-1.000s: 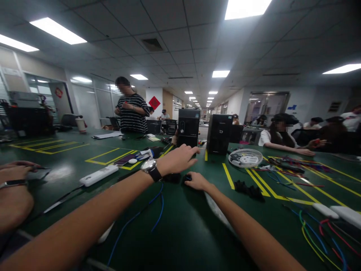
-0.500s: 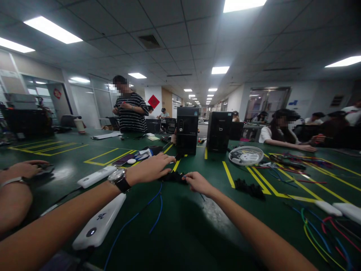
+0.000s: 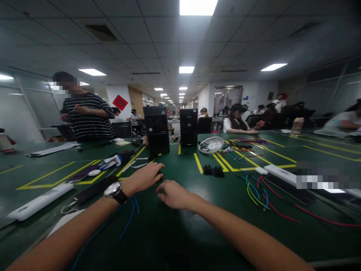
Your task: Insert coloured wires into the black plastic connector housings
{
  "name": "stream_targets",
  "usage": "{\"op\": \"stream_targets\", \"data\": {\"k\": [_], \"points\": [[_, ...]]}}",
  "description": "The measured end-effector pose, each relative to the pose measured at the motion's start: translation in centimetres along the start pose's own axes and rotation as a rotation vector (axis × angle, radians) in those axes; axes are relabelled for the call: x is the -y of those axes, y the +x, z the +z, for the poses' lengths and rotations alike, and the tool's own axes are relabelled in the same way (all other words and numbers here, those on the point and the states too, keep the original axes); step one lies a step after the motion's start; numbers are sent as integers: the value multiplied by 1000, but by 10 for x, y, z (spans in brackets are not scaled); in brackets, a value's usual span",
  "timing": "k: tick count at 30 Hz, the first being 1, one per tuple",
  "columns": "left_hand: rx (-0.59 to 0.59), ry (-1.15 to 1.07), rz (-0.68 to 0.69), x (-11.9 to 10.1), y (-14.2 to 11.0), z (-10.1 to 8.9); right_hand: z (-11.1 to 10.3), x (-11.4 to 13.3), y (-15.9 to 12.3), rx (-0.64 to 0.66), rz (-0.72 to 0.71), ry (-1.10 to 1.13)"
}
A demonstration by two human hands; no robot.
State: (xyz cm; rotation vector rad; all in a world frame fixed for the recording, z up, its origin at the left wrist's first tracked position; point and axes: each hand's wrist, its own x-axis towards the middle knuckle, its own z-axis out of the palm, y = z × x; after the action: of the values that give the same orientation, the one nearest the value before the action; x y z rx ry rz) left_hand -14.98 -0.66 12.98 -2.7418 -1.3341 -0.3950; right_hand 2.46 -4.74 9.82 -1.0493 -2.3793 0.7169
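Nearest, two hands are low over the green bench (image 3: 175,241). The left hand (image 3: 143,178) has fingers stretched and parted from its thumb, its underside hidden; the right hand (image 3: 175,194) is curled, and I cannot tell whether it grips anything. They are closer together than half a second ago, when a blue wire tip showed at the right fingertips. Two blue wires (image 3: 129,219) emerge beside the left wrist, upper ends covered. One white device (image 3: 66,222), bearing a number earlier, is now mostly behind the left forearm.

Farther out lie two long white units, one left (image 3: 41,202), one right (image 3: 282,176), and loose coloured wires (image 3: 258,192) too tangled to count. One row of black connectors (image 3: 213,170) and one white basket (image 3: 203,149) follow. Beyond, two black towers (image 3: 188,128) stand upright, farther left in view than before. Behind, one person (image 3: 87,120) stands, face pixelated.
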Motion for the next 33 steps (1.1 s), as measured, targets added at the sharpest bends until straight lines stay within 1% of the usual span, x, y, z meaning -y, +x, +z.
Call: {"op": "stream_targets", "data": {"k": [1,2,4,5,6,7,8,9,10,11,12,13,14,16,19,22,26,28,29,31,32,33], "points": [[-3,-47,14,-6,12,10,-19,1,-24,147,50,4],[-5,-98,30,-13,26,20,-38,3,-49,430,94,89],[-6,-207,51,-31,57,42,-75,4,-96,1043,123,326],[-9,-264,56,-40,73,53,-91,2,-117,1162,156,422],[-17,-322,51,-50,90,64,-104,-3,-137,1122,202,502],[-29,-383,39,-59,106,75,-115,-11,-154,956,246,530],[-49,-445,18,-69,120,86,-124,-23,-168,707,284,492],[-65,-502,-6,-78,133,97,-130,-37,-181,444,319,383],[-78,-547,-29,-86,143,107,-135,-54,-192,182,355,213],[-85,-579,-48,-92,152,117,-140,-72,-202,-49,396,11],[-85,-599,-61,-98,159,126,-144,-89,-210,-207,445,-175],[-83,-608,-69,-102,163,134,-148,-105,-217,-298,488,-303],[-77,-607,-66,-104,167,141,-152,-120,-222,-340,518,-371],[-61,-606,-46,-106,170,152,-160,-144,-227,-353,573,-416],[-43,-598,-18,-104,170,157,-169,-168,-217,-335,673,-479],[-74,-581,-3,-102,163,153,-175,-186,-196,-274,759,-542],[-178,-612,54,-104,146,140,-180,-201,-174,-228,798,-542],[-196,-705,42,-108,134,134,-182,-205,-171,-236,817,-541],[-181,-777,28,-111,128,131,-183,-205,-170,-250,826,-541],[-110,-972,-18,-118,116,126,-186,-205,-171,-300,839,-546],[-89,-1083,-50,-121,109,124,-188,-204,-172,-333,840,-551],[-94,-1193,-86,-125,103,123,-190,-202,-172,-369,835,-555]]}}
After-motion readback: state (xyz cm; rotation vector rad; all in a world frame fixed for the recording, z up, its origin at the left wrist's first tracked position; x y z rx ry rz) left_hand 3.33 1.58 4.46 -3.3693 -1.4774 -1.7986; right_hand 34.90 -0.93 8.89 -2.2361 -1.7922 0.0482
